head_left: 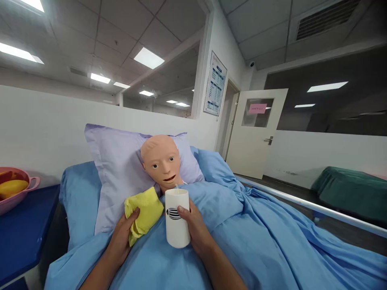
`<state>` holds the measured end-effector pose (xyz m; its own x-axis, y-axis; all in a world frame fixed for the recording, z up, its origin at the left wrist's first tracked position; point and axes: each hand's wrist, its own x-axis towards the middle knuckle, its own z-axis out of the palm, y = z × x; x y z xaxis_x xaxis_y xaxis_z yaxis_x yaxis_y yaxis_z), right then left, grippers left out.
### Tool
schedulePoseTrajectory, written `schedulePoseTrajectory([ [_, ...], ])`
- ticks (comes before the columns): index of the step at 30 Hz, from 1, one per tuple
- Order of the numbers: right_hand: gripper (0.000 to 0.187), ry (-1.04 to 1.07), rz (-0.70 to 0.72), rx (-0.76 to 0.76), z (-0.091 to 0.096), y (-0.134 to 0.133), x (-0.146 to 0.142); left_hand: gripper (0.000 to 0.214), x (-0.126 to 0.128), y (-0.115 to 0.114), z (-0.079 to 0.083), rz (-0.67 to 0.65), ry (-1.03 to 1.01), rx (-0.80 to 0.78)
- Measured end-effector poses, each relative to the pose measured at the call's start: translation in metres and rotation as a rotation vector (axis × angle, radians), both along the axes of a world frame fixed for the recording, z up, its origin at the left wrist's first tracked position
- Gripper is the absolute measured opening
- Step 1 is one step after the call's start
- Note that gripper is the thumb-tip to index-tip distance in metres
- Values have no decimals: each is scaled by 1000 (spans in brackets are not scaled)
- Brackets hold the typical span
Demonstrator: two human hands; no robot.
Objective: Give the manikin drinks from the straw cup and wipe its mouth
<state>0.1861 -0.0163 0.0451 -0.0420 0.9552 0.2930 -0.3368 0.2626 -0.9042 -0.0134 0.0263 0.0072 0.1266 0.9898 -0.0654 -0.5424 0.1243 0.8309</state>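
My left hand (123, 235) is closed around a folded yellow cloth (145, 211), thumb on top. In my right hand (195, 225) is a white cup (177, 233) with a black striped print, held upright with the thumb across its front. A thin clear straw (177, 187) sticks out of the cup, close below the chin of a patient mannequin (163, 159). The mannequin's mouth is slightly parted; I cannot tell whether the straw touches it. Its head rests on a lilac pillow (113, 161), and a blue quilt (220, 205) covers its body.
On the left, a dark blue bedside table (27, 237) carries a pink basin (15, 203) with a yellow object inside. A pale bed rail (302, 207) runs along the right side. Farther off are an ajar door (256, 149) and a green-covered bed (347, 195).
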Motion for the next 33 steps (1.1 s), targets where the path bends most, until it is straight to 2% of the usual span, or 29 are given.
schedulePoseTrajectory([
  [9, 58, 58, -5, 26, 0, 0, -3, 61, 2, 0, 0, 55, 76, -23],
  [14, 57, 78, -31, 39, 2, -1, -4, 63, 2, -1, 1, 41, 68, -14],
  [20, 60, 123, -63, 51, -4, 2, -3, 61, 1, 2, -4, 52, 66, -11],
  [28, 68, 95, -102, 9, -6, 3, -3, 63, -1, 0, -3, 38, 31, -29],
  [33, 62, 36, -96, -11, -3, 0, -5, 61, -1, 0, -2, 31, 21, -34],
])
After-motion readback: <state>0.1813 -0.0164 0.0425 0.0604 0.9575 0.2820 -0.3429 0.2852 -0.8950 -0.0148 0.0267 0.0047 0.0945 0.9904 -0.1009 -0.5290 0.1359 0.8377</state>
